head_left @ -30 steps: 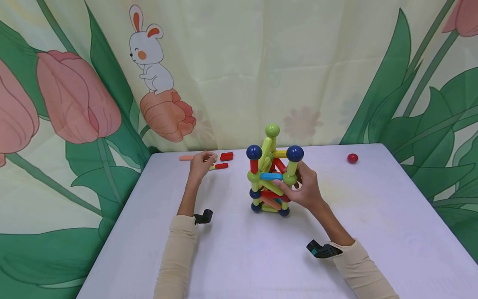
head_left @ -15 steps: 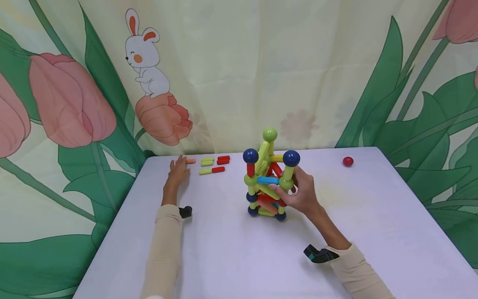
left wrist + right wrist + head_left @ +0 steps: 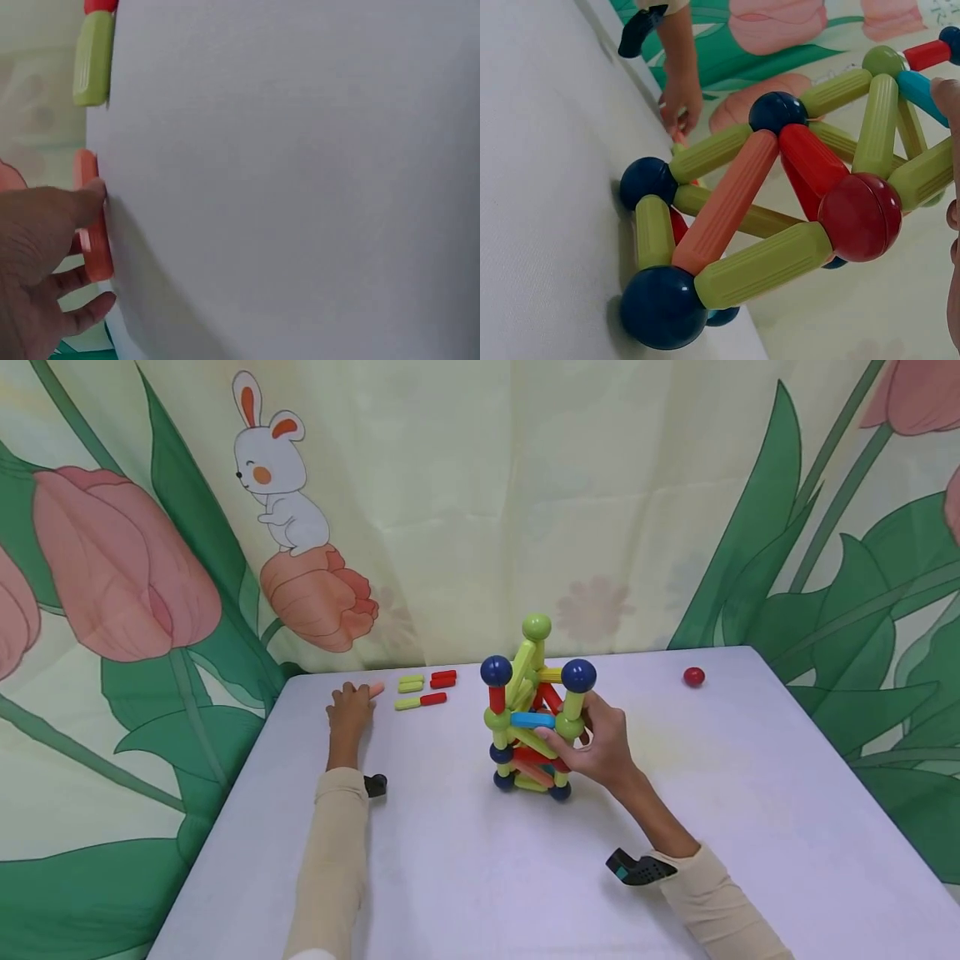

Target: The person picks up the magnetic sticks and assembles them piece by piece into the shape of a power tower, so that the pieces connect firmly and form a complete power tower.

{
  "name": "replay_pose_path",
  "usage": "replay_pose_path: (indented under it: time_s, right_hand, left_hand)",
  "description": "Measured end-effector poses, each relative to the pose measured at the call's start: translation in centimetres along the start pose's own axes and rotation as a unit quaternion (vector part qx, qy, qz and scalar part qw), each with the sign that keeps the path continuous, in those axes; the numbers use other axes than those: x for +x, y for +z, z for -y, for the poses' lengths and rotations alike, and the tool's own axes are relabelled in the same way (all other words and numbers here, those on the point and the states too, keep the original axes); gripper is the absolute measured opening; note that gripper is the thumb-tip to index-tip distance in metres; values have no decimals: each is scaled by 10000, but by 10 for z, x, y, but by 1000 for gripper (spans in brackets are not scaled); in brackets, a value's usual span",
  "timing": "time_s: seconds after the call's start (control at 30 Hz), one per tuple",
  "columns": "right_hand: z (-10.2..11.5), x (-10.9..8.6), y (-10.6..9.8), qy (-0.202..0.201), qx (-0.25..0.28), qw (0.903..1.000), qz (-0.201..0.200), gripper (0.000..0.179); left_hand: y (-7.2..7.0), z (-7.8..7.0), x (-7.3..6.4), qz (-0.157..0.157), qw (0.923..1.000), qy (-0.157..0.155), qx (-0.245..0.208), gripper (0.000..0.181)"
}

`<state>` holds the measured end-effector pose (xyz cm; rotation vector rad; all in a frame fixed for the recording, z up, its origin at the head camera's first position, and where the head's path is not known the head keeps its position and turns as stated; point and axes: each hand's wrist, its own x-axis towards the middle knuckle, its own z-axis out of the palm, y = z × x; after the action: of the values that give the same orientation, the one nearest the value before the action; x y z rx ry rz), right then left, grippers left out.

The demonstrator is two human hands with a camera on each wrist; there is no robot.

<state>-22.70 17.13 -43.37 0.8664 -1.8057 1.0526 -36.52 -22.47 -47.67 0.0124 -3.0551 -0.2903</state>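
At the far left of the table, my left hand (image 3: 348, 718) pinches an orange magnetic rod (image 3: 97, 255) between thumb and fingers. In the left wrist view the thumb lies across the rod's near side, with fingertips behind it. A tower of magnetic rods and balls (image 3: 532, 720) stands upright at mid-table. My right hand (image 3: 607, 747) holds it on the right side, around a green ball (image 3: 568, 725), the thumb near a light-blue rod. Low on the tower, the right wrist view shows dark blue balls (image 3: 664, 307), a red ball (image 3: 860, 217) and green, red and orange rods.
Right of the left hand lie green rods (image 3: 410, 683), red rods (image 3: 442, 679) and a green-red pair end to end (image 3: 422, 701). A loose red ball (image 3: 693, 677) sits at the back right. A printed curtain (image 3: 450, 527) hangs behind the white table (image 3: 465, 877).
My left hand has moved left from the green and red rods to the orange rod, now tilted in its fingers. The right hand stays on the tower.
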Motion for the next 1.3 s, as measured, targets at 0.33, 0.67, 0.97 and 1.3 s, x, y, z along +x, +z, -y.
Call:
replay_pose_path:
  time_s: [0.33,0.67,0.97,1.3]
  right_hand:
    - [-2,-1,-6,-86,110,9997,188,55]
    - [-4,-5,-6,-109,426,9990,-87,52]
    - [-4,-8,-6,-131,523,9983,-233,47]
    - [-3,-11,-2,-5,428,9984,-373,38]
  left_hand:
    - [-21,-13,-13,-654,9903,-579,-1085,41]
    - [-93,-83,-75,-223,8305,637,-5530,41]
    - [-119,-140,-153,-446,7558,1692,-6309,33]
    - [-101,-203,-185,-1903,8060,3107,-4665,27]
